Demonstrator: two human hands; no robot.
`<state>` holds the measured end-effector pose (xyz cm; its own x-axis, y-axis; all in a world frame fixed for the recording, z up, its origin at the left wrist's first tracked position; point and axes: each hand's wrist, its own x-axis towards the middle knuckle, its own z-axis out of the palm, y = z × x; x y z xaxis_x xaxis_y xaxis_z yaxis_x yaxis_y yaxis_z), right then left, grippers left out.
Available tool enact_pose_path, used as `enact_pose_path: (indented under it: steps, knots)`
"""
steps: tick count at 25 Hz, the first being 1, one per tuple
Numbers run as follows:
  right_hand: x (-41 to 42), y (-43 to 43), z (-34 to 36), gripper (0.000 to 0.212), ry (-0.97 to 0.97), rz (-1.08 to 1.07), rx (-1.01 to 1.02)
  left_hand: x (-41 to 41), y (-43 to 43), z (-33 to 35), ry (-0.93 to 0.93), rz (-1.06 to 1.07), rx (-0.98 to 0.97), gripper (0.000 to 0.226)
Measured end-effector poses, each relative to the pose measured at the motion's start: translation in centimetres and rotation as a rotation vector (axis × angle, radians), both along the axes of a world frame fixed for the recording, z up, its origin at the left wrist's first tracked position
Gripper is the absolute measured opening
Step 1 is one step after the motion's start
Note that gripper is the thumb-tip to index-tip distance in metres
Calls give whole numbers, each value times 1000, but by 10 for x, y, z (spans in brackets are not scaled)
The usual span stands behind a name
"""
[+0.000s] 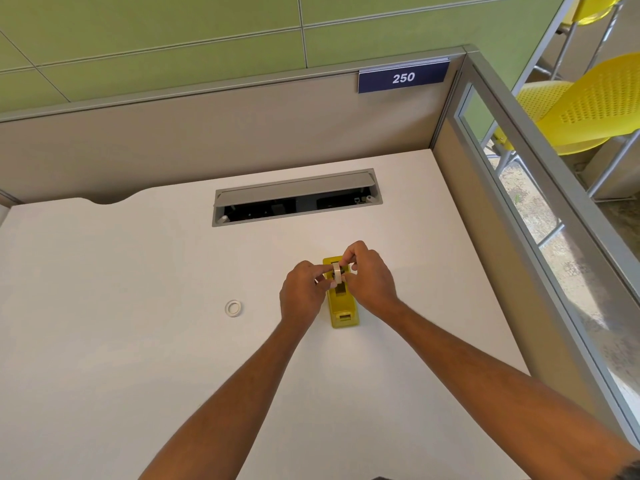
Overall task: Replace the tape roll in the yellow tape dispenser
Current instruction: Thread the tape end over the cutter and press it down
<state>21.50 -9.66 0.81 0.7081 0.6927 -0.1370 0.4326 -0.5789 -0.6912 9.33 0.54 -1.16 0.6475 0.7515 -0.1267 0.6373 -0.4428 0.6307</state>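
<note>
Tape roll (336, 273): upright, pinched between left hand (304, 292) and right hand (370, 277), directly above yellow dispenser (341, 303) lying right of centre on desk (104, 341). Empty ring (233, 308): flat, left of dispenser, apart. Bare surface toward left and near edges.

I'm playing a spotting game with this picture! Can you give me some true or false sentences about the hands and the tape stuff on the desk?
1. Both hands hold a tape roll over the yellow tape dispenser. True.
2. The left hand is resting flat on the desk. False: it pinches the roll together with the right hand.
3. A second white ring lies on the desk, left of the dispenser. True.
4. The sign on the partition says 520. False: the sign says 250.
5. The dispenser is lying inside the desk's cable hatch. False: it sits on the desk, nearer than the hatch.
</note>
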Motion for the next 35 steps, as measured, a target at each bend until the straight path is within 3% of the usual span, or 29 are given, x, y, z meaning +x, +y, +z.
enact_pose_path:
  steps: [10, 27, 32, 35]
  knots:
    - [-3, -1, -4, 33, -3, -2, -11, -3, -1, -9, -5, 12, -10, 31]
    - [-8, 0, -12, 29, -206, 37, -116, -3, 2, -8, 58, -33, -29, 33]
    - [-8, -1, -13, 28, -229, 40, -117, -3, 1, -7, 5, -8, -49, 49]
    - [-6, -2, -15, 28, -219, 39, -108, -2, 2, -7, 35, -41, -45, 40]
